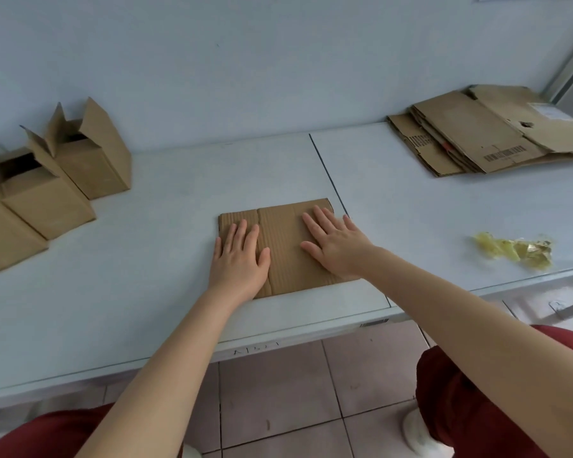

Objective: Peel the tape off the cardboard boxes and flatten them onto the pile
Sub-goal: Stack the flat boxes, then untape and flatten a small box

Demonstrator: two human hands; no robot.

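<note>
The left grip (239,259) and right grip (336,246), fingers straight and clasping nothing, press on a plain, ribbed brown box (283,246) lying flattened at the centre of the surface (146,276). The pile (483,133) far right bears barcodes; its print is unreadable.

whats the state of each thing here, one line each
box under the hands: flat on the table, pressed down
left hand: open, flat on that box
right hand: open, flat on that box
boxes at left: upright, top flaps open
pile: flattened sheets, stacked far right
tape wad: crumpled, loose on the table
</note>
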